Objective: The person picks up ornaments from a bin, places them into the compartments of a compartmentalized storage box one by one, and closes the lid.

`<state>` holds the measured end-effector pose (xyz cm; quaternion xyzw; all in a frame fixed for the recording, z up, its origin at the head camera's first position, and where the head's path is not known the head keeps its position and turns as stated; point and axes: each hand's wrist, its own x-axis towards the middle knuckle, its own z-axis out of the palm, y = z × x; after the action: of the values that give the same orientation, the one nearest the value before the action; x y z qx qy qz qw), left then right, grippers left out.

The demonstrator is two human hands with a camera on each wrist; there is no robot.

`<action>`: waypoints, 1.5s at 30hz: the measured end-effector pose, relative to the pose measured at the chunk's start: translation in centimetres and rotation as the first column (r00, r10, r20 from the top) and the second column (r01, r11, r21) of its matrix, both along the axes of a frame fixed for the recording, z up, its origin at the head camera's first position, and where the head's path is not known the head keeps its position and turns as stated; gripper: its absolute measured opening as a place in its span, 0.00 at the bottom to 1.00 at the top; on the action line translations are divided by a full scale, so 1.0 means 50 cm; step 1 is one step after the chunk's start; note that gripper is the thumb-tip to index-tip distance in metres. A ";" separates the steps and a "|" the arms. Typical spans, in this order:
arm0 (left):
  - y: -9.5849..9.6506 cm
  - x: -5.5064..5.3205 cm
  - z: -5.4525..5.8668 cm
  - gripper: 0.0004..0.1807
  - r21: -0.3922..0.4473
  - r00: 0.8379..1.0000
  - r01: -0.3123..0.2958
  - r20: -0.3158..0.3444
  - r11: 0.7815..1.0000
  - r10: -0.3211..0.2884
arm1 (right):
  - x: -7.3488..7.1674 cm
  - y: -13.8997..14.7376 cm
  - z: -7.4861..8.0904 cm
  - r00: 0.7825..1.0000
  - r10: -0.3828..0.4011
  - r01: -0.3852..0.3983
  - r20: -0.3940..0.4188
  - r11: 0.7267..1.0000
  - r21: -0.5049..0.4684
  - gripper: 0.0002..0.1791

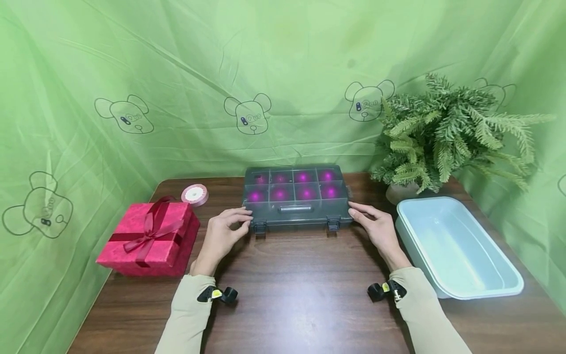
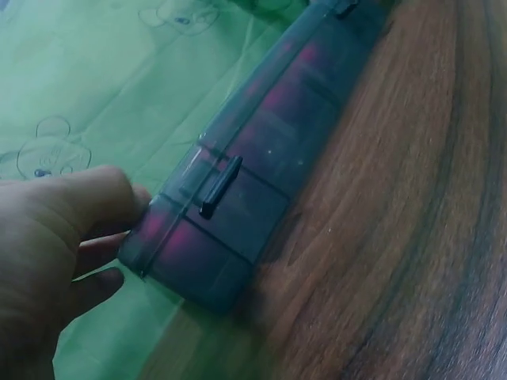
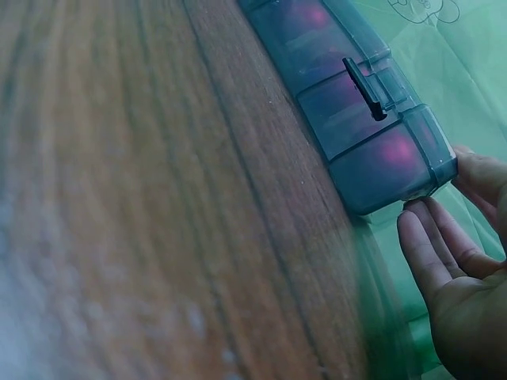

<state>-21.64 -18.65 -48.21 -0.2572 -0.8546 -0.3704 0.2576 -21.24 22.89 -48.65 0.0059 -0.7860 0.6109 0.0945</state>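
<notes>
A translucent dark grey organizer case [image 1: 267, 210] lies flat on the table with its lid down. Round pink-purple glows show through its compartments. Along its front are a handle [image 1: 295, 209] and two latches, the left latch [image 2: 221, 188] and the right latch [image 3: 364, 89], both sticking outward. My left hand [image 1: 223, 233] touches the case's left end near the front corner with extended fingertips. At the opposite end, my right hand [image 1: 378, 231] touches the right front corner, its fingers mostly straight. What lies inside the compartments is blurred.
A red gift box [image 1: 137, 236] with a bow stands at the left, near a pink ribbon roll [image 1: 194, 194]. At the right are a pale blue basin [image 1: 460, 246] and a potted fir plant [image 1: 442, 132]. Green cloth [image 1: 300, 59] hangs behind the wooden table [image 1: 296, 285].
</notes>
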 end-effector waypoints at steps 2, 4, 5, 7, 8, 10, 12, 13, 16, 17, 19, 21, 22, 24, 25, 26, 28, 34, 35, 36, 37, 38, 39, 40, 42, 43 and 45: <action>0.001 0.000 -0.001 0.12 -0.026 0.999 0.041 -0.008 0.999 -0.041 | -0.002 0.002 -0.005 1.000 -0.001 0.001 0.000 1.000 -0.004 0.20; 0.000 0.000 -0.002 0.14 -0.041 0.997 0.076 -0.011 0.996 -0.076 | -0.005 0.004 -0.012 1.000 -0.002 0.002 -0.002 1.000 -0.010 0.21; 0.000 0.000 -0.002 0.15 -0.043 0.996 0.088 -0.010 0.995 -0.089 | -0.007 0.005 -0.015 1.000 -0.005 0.005 -0.005 1.000 -0.015 0.21; -0.001 0.000 -0.004 0.17 -0.041 0.995 0.103 -0.010 0.994 -0.103 | -0.009 0.008 -0.020 1.000 -0.005 0.005 -0.009 1.000 -0.029 0.21; -0.002 0.000 -0.004 0.18 -0.040 0.994 0.109 -0.010 0.993 -0.110 | -0.009 0.009 -0.021 1.000 -0.004 0.004 -0.012 0.999 -0.036 0.21; -0.001 0.001 -0.004 0.20 -0.038 0.993 0.121 -0.012 0.992 -0.121 | -0.010 0.010 -0.024 1.000 -0.004 0.004 -0.017 0.999 -0.042 0.21; -0.001 0.001 -0.006 0.21 -0.046 0.993 0.120 -0.016 0.992 -0.121 | -0.011 0.011 -0.025 1.000 0.000 0.000 -0.016 0.999 -0.043 0.21; 0.000 0.001 -0.006 0.21 -0.050 0.993 0.119 -0.017 0.992 -0.119 | -0.012 0.011 -0.025 1.000 0.000 -0.001 -0.015 0.999 -0.042 0.21; 0.001 0.003 -0.006 0.22 -0.061 0.994 0.106 -0.020 0.992 -0.107 | -0.012 0.010 -0.026 1.000 -0.002 0.002 -0.012 0.999 -0.037 0.21; 0.002 0.003 -0.006 0.22 -0.064 0.994 0.101 -0.022 0.993 -0.103 | -0.013 0.010 -0.026 1.000 -0.004 0.003 -0.011 0.999 -0.037 0.21; 0.003 0.004 -0.007 0.22 -0.062 0.994 0.098 -0.031 0.993 -0.101 | -0.013 0.010 -0.026 1.000 -0.004 0.004 -0.011 0.999 -0.035 0.21; 0.004 0.003 -0.009 0.22 -0.062 0.994 0.098 -0.045 0.993 -0.101 | -0.013 0.011 -0.026 1.000 0.000 0.000 -0.010 1.000 -0.030 0.21; 0.004 0.003 -0.010 0.23 -0.060 0.993 0.099 -0.052 0.993 -0.102 | -0.013 0.011 -0.026 1.000 0.001 -0.002 -0.012 1.000 -0.030 0.21; 0.003 0.002 -0.013 0.24 -0.056 0.992 0.105 -0.060 0.993 -0.108 | -0.013 0.011 -0.026 1.000 0.006 -0.007 -0.012 0.999 -0.043 0.21; 0.002 0.001 -0.015 0.24 -0.053 0.992 0.108 -0.061 0.993 -0.111 | -0.012 0.010 -0.025 1.000 0.007 -0.007 -0.011 0.999 -0.049 0.21; 0.001 0.001 -0.016 0.25 -0.052 0.992 0.110 -0.063 0.993 -0.113 | -0.012 0.010 -0.025 1.000 0.008 -0.009 -0.010 0.998 -0.056 0.21; -0.001 0.000 -0.019 0.26 -0.046 0.991 0.116 -0.066 0.992 -0.119 | -0.010 0.010 -0.024 1.000 0.007 -0.007 -0.009 0.998 -0.066 0.21; -0.001 -0.002 -0.024 0.25 -0.036 0.990 0.112 -0.086 0.993 -0.115 | -0.010 0.010 -0.027 1.000 0.012 -0.013 -0.013 0.997 -0.070 0.21; 0.000 -0.001 -0.023 0.24 -0.036 0.990 0.106 -0.086 0.994 -0.108 | -0.011 0.010 -0.028 1.000 0.013 -0.014 -0.013 0.997 -0.072 0.21; 0.001 -0.001 -0.023 0.23 -0.037 0.991 0.098 -0.086 0.994 -0.101 | -0.011 0.010 -0.028 1.000 0.012 -0.013 -0.014 0.997 -0.070 0.21; 0.002 0.000 -0.021 0.22 -0.040 0.992 0.089 -0.084 0.995 -0.093 | -0.011 0.011 -0.028 1.000 0.013 -0.014 -0.014 0.997 -0.071 0.21; 0.004 0.000 -0.020 0.21 -0.041 0.993 0.080 -0.083 0.996 -0.083 | -0.011 0.011 -0.028 1.000 0.014 -0.015 -0.015 0.997 -0.070 0.21; 0.006 0.000 -0.020 0.20 -0.041 0.994 0.070 -0.084 0.997 -0.074 | -0.011 0.011 -0.028 1.000 0.013 -0.014 -0.015 0.997 -0.070 0.21; 0.007 0.001 -0.019 0.19 -0.041 0.994 0.061 -0.085 0.997 -0.065 | -0.011 0.011 -0.028 1.000 0.013 -0.014 -0.016 0.997 -0.071 0.21; 0.011 0.000 -0.018 0.18 -0.036 0.995 0.048 -0.089 0.998 -0.051 | -0.011 0.011 -0.028 1.000 0.012 -0.013 -0.017 0.997 -0.074 0.21; 0.012 0.000 -0.017 0.18 -0.036 0.995 0.042 -0.094 0.998 -0.045 | -0.011 0.011 -0.028 1.000 0.012 -0.013 -0.017 0.997 -0.076 0.21; 0.015 -0.001 -0.016 0.16 -0.032 0.994 0.031 -0.108 0.999 -0.035 | -0.011 0.011 -0.028 1.000 0.010 -0.012 -0.017 0.997 -0.080 0.21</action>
<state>-21.67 -17.90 -49.03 -0.2950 -0.8405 -0.3469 0.2935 -21.77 23.42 -50.04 0.0116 -0.7601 0.6423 0.0978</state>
